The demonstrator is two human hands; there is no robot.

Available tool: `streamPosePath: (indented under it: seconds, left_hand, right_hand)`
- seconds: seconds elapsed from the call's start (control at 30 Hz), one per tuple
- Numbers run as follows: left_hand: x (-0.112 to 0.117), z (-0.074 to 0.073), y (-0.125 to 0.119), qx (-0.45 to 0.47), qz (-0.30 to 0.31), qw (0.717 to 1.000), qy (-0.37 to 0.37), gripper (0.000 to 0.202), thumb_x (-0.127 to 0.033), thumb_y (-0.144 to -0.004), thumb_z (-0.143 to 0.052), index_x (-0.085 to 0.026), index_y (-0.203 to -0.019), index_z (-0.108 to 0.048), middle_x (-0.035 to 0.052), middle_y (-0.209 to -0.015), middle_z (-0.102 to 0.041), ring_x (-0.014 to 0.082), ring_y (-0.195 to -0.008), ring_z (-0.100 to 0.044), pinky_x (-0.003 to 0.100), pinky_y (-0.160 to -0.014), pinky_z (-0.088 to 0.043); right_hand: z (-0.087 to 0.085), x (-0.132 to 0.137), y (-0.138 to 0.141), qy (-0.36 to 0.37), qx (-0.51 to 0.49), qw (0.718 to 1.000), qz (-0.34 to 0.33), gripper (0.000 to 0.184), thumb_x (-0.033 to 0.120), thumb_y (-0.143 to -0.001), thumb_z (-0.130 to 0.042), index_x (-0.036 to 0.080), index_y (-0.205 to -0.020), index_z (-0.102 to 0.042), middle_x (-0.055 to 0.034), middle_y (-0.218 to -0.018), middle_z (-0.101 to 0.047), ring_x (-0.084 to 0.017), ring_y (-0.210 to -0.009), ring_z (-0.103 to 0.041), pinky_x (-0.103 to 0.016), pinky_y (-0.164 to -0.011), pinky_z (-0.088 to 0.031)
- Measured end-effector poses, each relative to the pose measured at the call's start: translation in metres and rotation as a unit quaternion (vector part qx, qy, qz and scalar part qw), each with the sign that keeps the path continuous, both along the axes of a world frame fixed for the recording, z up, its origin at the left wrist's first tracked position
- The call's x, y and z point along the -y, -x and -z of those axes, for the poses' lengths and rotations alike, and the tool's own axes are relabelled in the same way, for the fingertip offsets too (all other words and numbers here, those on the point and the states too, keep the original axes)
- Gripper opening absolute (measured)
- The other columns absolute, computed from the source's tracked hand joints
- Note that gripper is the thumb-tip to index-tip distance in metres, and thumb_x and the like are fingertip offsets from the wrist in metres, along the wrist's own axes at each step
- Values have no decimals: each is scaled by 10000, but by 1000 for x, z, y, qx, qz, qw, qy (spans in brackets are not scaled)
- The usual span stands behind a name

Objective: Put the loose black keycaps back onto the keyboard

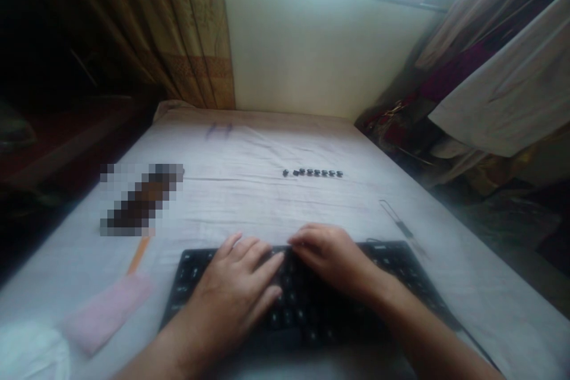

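A black keyboard (pixel 291 316) lies on the white-covered surface, partly hidden under my hands and forearms. My left hand (pixel 243 279) rests flat on its left half, palm down with the fingers stretched and slightly apart. At the keyboard's far edge, just right of those fingers, is my right hand (pixel 327 252). Its fingers are bent and drawn together; anything between the fingertips is hidden. Beyond the hands, several small black keycaps (pixel 317 173) sit in a row. A wire-looped keycap puller (pixel 404 228) lies to the right, past the keyboard's far edge.
Left of the keyboard lie a pink cloth (pixel 109 313), an orange strip (pixel 139 254) and a dark blurred-out item (pixel 142 199). A white item (pixel 33 353) occupies the near left corner. Curtains (pixel 196 29) and hanging clothes (pixel 512 83) flank the wall. A cable (pixel 480 349) runs at right.
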State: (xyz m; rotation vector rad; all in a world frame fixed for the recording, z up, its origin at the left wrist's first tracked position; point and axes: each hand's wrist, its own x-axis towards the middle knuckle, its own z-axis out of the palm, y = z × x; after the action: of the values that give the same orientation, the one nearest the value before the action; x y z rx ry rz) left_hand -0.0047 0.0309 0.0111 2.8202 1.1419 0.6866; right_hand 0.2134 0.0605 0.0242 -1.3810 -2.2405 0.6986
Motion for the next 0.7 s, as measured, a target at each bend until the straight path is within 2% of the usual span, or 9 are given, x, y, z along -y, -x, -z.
streamPosePath:
  seconds: [0.2, 0.43, 0.57, 0.7]
  left_hand:
    - [1, 0, 0, 2, -3, 1000, 17, 321, -353, -962, -520, -262, -1252, -620, 43, -1191, -655, 247, -1134, -563, 490, -1082, -352]
    - [1, 1, 0, -1, -7, 1000, 28, 317, -363, -948, -542, -277, -1241, -628, 48, -1217, -646, 250, -1152, -561, 493, -1085, -351]
    - [0, -2, 4, 5, -4, 998, 63, 330, -356, -942, -546, -302, -1259, -618, 51, -1233, -641, 257, -1123, -580, 502, -1045, -399]
    - [-9, -7, 17, 25, -13, 993, 118, 334, -362, -970, -475, -305, -1266, -617, 42, -1212, -662, 239, -1080, -610, 411, -941, -488]
  right_hand:
    - [-4, -3, 8, 26, 40, 996, 71, 83, 210, -818, -671, 209, -758, -729, -22, -784, -731, -161, -734, -659, -257, -689, -471]
    - [-3, -1, 14, 18, 83, 994, 73, 64, 192, -797, -668, 205, -744, -700, -21, -774, -708, -160, -721, -623, -264, -671, -431]
    - [-5, -4, 7, 58, 20, 996, 64, 83, 206, -808, -639, 197, -753, -701, -14, -756, -705, -157, -725, -625, -261, -683, -444]
    - [-11, -12, -9, 126, -66, 986, 88, 138, 251, -820, -596, 177, -756, -693, -7, -723, -698, -155, -700, -626, -255, -656, -469]
